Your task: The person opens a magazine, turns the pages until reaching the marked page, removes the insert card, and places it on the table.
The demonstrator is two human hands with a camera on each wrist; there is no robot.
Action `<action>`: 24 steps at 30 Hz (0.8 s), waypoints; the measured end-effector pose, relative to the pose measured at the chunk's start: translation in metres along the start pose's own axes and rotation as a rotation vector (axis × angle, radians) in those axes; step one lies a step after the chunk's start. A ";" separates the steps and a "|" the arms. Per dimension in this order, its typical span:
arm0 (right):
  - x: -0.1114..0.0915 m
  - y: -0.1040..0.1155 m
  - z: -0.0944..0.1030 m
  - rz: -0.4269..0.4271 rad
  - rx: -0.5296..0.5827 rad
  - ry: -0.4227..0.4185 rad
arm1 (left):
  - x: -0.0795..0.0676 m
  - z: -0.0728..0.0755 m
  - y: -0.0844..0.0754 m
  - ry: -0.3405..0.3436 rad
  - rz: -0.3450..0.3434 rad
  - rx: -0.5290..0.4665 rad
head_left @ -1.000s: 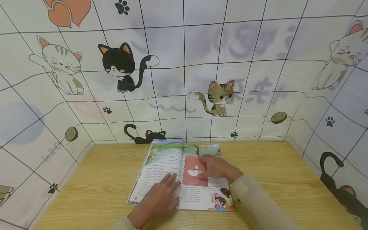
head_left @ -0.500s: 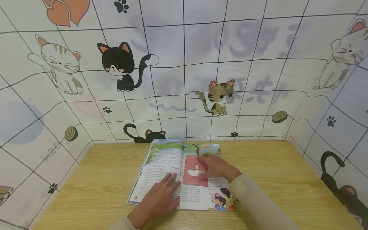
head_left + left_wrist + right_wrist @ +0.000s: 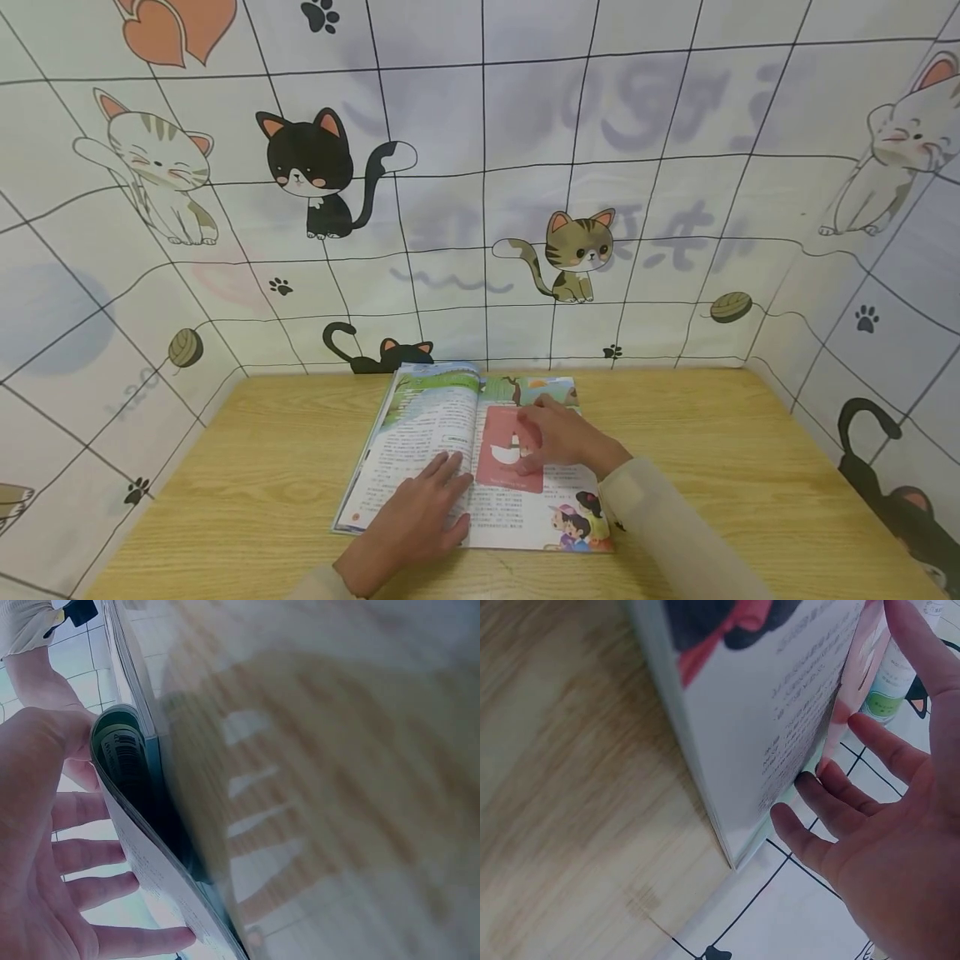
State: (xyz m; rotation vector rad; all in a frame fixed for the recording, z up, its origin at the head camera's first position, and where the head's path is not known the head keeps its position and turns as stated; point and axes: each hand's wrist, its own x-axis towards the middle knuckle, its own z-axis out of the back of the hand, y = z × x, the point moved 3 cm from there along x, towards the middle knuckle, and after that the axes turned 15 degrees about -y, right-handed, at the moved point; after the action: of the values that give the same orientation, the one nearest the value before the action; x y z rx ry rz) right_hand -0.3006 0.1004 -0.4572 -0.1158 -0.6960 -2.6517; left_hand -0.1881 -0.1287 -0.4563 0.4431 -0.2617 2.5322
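Note:
An open book (image 3: 420, 417) lies on the table, text and coloured drawings on its pages. Flat on its left page near the fold rests my left hand (image 3: 420, 508), fingers straight and spread. A pink card (image 3: 498, 458) with a white drawing, likely a bird, lies over the right page. Fingers and thumb of my right hand (image 3: 566, 433) bend over the card's right side and grip it; they cover part of the drawing. In the right wrist view the pink card (image 3: 847, 697) appears nearly edge-on at the fingertips of the right hand (image 3: 900, 802).
The wooden table (image 3: 712, 467) surrounds the book. Behind it rises a wall covering (image 3: 450, 200) with a grid and cartoon cats. A bottle with a green label (image 3: 889, 686) appears past the card in the right wrist view.
The right fingers have bent more over the card's right side. The card's near edge has shifted slightly toward me and now slants a little. The left hand stays on the page.

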 end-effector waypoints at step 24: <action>-0.007 -0.005 0.008 0.024 0.231 -0.066 | 0.000 0.001 -0.001 0.031 0.016 0.004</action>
State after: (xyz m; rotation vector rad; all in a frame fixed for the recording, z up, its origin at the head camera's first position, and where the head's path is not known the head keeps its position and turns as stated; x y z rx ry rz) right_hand -0.2960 0.1105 -0.4542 -0.1469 -1.0102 -2.5326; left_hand -0.1879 -0.1282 -0.4557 0.4041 -0.2497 2.5532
